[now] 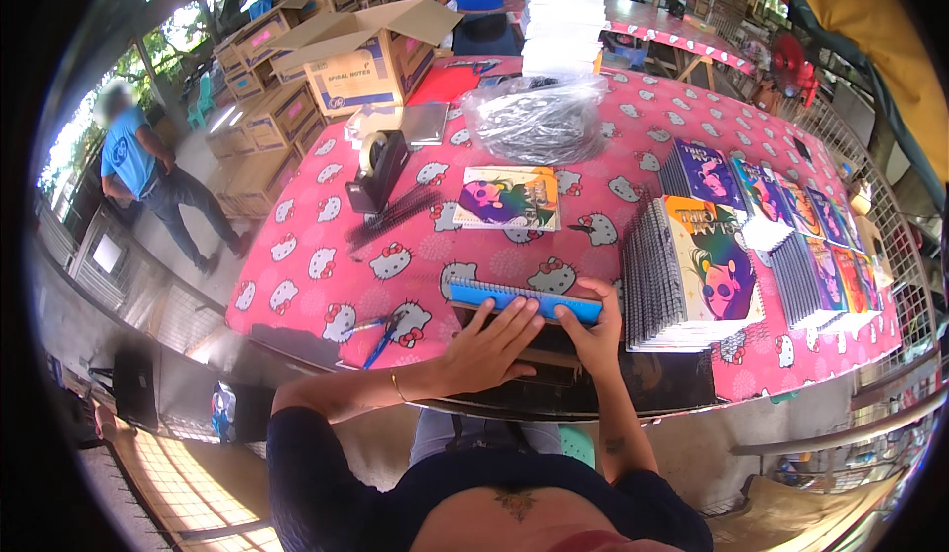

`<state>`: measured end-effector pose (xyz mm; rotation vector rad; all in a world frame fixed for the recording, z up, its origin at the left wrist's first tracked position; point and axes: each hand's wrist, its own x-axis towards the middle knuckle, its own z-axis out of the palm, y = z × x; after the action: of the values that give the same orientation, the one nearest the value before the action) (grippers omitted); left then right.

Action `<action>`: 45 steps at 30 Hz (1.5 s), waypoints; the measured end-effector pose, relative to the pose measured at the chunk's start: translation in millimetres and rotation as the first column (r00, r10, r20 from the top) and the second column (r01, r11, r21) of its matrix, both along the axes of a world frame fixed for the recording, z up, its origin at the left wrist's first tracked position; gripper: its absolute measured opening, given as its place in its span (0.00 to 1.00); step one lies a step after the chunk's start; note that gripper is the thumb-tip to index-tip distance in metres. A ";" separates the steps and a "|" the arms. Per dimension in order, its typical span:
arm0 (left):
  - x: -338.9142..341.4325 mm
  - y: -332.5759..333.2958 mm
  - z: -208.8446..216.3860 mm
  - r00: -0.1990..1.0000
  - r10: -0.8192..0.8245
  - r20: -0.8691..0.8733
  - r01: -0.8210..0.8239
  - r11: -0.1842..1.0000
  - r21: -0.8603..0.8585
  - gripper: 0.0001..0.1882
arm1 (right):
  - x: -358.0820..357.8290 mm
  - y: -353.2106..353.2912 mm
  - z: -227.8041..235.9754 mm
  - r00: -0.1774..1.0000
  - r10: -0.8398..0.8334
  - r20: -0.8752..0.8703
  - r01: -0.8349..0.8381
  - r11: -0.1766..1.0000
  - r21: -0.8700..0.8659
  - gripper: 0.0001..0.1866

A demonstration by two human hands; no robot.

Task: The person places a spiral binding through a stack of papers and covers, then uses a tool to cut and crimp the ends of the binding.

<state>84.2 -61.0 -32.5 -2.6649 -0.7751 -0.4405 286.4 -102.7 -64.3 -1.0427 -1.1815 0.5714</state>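
A blue spiral notebook (472, 295) lies at the table's near edge, with a wire coil along its far long side. My left hand (499, 339) rests over its middle, fingers stretched out flat on the cover. At the right end, my right hand (593, 333) grips the notebook between thumb and fingers. Beneath my hands is a dark board (672, 379) at the table edge. To the left lies a blue-handled hand tool (376, 339), its exact kind unclear. Farther off sit a colourful illustrated notebook (509, 196) and loose black binding coils (400, 216).
Right of my hands stands a tall stack of spiral notebooks (657, 275), with several smaller stacks (820, 275) beyond. A tape dispenser (378, 171), a plastic bag of black coils (534, 122), an open carton (361, 73) and a white paper pile (563, 18) stand farther back. Two people are beyond the table.
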 end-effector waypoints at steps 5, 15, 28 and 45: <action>8.8 22.5 28.9 0.999 0.046 -0.011 -0.045 0.996 0.074 0.45 | -4.6 4.4 0.4 0.989 0.104 -0.107 -0.111 0.992 -0.065 0.27; -0.1 -9.9 -21.5 0.963 -0.269 0.011 0.269 0.962 0.050 0.42 | 19.7 -2.3 -0.5 0.948 0.316 -0.020 -0.317 0.946 -0.071 0.17; 34.6 33.4 4.5 0.985 -0.089 0.147 0.087 0.996 0.020 0.44 | 13.1 -6.1 15.2 0.947 0.262 0.185 -0.210 0.942 -0.261 0.14; 42.5 31.2 30.7 0.867 -0.211 0.451 0.335 0.917 -0.215 0.09 | 41.8 -13.6 31.8 0.962 0.245 0.117 -0.235 0.967 -0.094 0.12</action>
<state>126.7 -29.8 -1.8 -3.0127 -0.6000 -1.0842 328.2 -116.3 -32.5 -1.0214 -1.4203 0.7559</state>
